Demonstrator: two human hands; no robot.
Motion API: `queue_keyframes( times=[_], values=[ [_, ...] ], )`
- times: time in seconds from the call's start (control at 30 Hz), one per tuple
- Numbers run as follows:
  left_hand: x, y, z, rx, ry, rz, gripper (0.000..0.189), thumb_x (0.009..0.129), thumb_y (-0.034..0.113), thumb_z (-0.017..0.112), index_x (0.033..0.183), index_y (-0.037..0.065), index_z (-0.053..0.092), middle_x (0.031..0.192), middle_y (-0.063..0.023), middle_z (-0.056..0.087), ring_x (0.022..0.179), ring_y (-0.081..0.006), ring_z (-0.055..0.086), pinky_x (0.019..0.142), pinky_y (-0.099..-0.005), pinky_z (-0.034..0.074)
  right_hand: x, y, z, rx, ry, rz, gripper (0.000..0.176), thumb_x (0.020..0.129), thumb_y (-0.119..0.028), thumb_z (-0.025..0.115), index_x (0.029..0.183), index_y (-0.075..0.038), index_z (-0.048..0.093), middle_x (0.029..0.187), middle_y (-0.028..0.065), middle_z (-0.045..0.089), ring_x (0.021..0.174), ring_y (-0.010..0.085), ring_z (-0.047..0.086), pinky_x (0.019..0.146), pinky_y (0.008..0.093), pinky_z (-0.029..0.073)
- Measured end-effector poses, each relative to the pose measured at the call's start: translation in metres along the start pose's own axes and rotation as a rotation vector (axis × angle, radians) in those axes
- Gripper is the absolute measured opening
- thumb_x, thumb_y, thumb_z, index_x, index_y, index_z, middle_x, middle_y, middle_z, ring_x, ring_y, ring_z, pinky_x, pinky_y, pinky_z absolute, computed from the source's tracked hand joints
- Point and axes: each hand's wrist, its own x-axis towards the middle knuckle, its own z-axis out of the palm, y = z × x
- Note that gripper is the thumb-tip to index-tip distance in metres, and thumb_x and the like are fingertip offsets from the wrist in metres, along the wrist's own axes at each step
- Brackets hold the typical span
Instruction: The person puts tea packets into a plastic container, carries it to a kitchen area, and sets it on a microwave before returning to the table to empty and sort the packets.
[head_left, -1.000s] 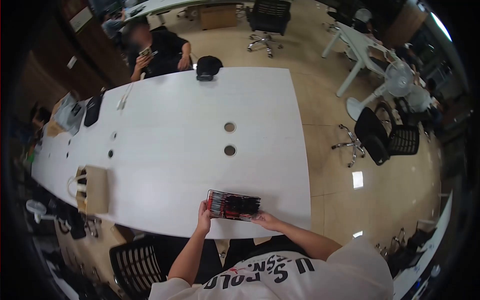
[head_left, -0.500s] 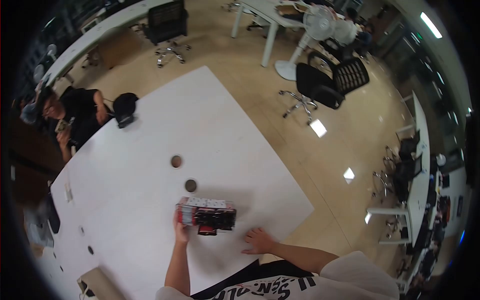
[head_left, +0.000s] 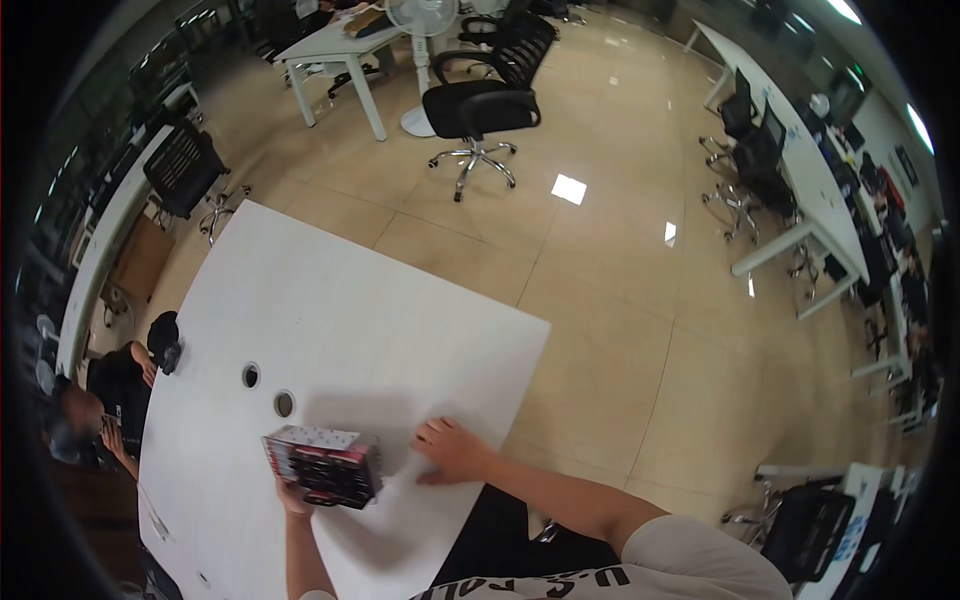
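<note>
Your left hand (head_left: 292, 495) has its fingers grasping the box (head_left: 330, 472) by its left, near side. The box is over the near part of the white counter (head_left: 380, 320), with its dark and red face tilted towards you and its pale, patterned side turned to the far side. That tilt probably gives you a clear look at the face, and gripping at the side leaves most of it uncovered. The contents are too blurred to name, and it is hard to tell whether a lower edge touches the counter or the box hangs just above it.

Your right hand (head_left: 455, 452) is palm down at the right edge of the counter, its fingers loosely bent, released and apart from the box. It seems to rest there as a support, leaving the left to bear the load.

Just beyond the box are two cable holes, the near one (head_left: 284, 403) and the far one (head_left: 251, 375). A black cap (head_left: 163, 340) sits at the counter's left edge, close to another person (head_left: 120, 385), whose raised hand holds what looks like a phone, well apart from your own hands
</note>
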Motion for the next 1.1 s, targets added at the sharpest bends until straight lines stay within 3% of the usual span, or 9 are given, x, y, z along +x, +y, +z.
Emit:
queue_keyframes(
  times=[0.07, 0.13, 0.23, 0.27, 0.33, 0.4, 0.6, 0.83, 1.1],
  values=[
    [0.013, -0.005, -0.036, 0.161, -0.137, 0.149, 0.064, 0.106, 0.054, 0.037, 0.147, 0.007, 0.052, 0.139, -0.0161, 0.064, 0.126, -0.0353, 0.063, 0.107, -0.0530, 0.053, -0.004, -0.002, 0.005, -0.001, 0.166, 0.055, 0.074, 0.082, -0.055, 0.078, 0.129, -0.001, 0.058, 0.138, 0.0198, 0.053, 0.135, 0.0359, 0.046, 0.115, 0.0473, 0.037],
    [0.024, -0.003, -0.051, 0.163, -0.143, 0.118, 0.065, 0.105, 0.054, 0.036, 0.146, 0.006, 0.053, 0.138, -0.0172, 0.064, 0.123, -0.0360, 0.064, 0.106, -0.0517, 0.054, -0.010, -0.005, 0.012, -0.042, 0.311, 0.114, 0.085, 0.080, -0.055, 0.080, 0.137, 0.002, 0.054, 0.151, 0.0254, 0.046, 0.147, 0.0401, 0.037, 0.123, 0.0497, 0.030],
    [-0.006, 0.012, 0.053, 0.093, -0.466, 0.086, 0.069, 0.101, 0.057, 0.040, 0.146, 0.006, 0.052, 0.136, -0.0178, 0.065, 0.122, -0.0370, 0.065, 0.105, -0.0531, 0.054, -0.011, 0.001, 0.045, -0.139, 0.491, 0.174, 0.089, 0.079, -0.056, 0.081, 0.138, 0.005, 0.053, 0.155, 0.0271, 0.044, 0.151, 0.0418, 0.033, 0.126, 0.0500, 0.027],
    [-0.004, 0.012, 0.035, 0.130, -0.488, 0.212, 0.070, 0.100, 0.058, 0.042, 0.146, 0.006, 0.051, 0.135, -0.0181, 0.065, 0.122, -0.0373, 0.065, 0.104, -0.0539, 0.054, -0.013, 0.007, 0.051, -0.171, 0.501, 0.168, 0.090, 0.079, -0.056, 0.081, 0.139, 0.005, 0.053, 0.155, 0.0263, 0.044, 0.151, 0.0412, 0.034, 0.126, 0.0499, 0.027],
    [0.027, 0.011, -0.021, 0.040, -0.569, -0.020, 0.061, 0.099, 0.046, 0.048, 0.144, 0.006, 0.053, 0.138, -0.0155, 0.064, 0.127, -0.0358, 0.063, 0.109, -0.0533, 0.050, -0.022, -0.011, 0.061, -0.184, 0.470, 0.224, 0.093, 0.081, -0.060, 0.078, 0.143, 0.004, 0.051, 0.158, 0.0240, 0.042, 0.152, 0.0394, 0.033, 0.127, 0.0502, 0.025],
    [-0.004, 0.007, 0.026, 0.050, -0.453, 0.131, 0.058, 0.094, 0.034, 0.047, 0.144, 0.006, 0.052, 0.135, -0.0150, 0.065, 0.119, -0.0364, 0.066, 0.110, -0.0533, 0.050, -0.026, -0.025, 0.043, -0.285, 0.399, 0.317, 0.096, 0.087, -0.066, 0.069, 0.150, 0.002, 0.046, 0.164, 0.0208, 0.038, 0.156, 0.0368, 0.028, 0.128, 0.0505, 0.023],
    [-0.068, -0.001, 0.047, 0.107, -0.287, -0.081, 0.042, 0.090, 0.028, 0.041, 0.124, 0.009, 0.059, 0.117, -0.0111, 0.070, 0.097, -0.0274, 0.071, 0.071, -0.0433, 0.063, -0.050, -0.069, 0.064, -0.354, 0.202, 0.546, 0.096, 0.095, -0.072, 0.052, 0.162, -0.005, 0.033, 0.173, 0.0156, 0.023, 0.161, 0.0345, 0.016, 0.130, 0.0487, 0.013],
    [-0.198, 0.009, 0.025, 0.025, -0.110, -0.050, 0.041, 0.090, 0.031, 0.042, 0.123, 0.012, 0.056, 0.128, -0.0114, 0.064, 0.117, -0.0258, 0.060, 0.095, -0.0491, 0.051, -0.054, -0.079, 0.074, -0.387, 0.200, 0.687, 0.094, 0.098, -0.071, 0.047, 0.164, -0.006, 0.029, 0.173, 0.0184, 0.018, 0.161, 0.0391, 0.012, 0.130, 0.0497, 0.011],
    [-0.264, 0.017, -0.058, -0.111, 0.008, 0.025, 0.044, 0.094, 0.034, 0.040, 0.126, 0.010, 0.059, 0.121, -0.0118, 0.070, 0.104, -0.0225, 0.068, 0.074, -0.0347, 0.062, -0.047, -0.084, 0.084, -0.423, 0.180, 0.760, 0.090, 0.100, -0.069, 0.043, 0.164, -0.006, 0.030, 0.173, 0.0200, 0.020, 0.159, 0.0416, 0.015, 0.130, 0.0520, 0.012]
  ],
)
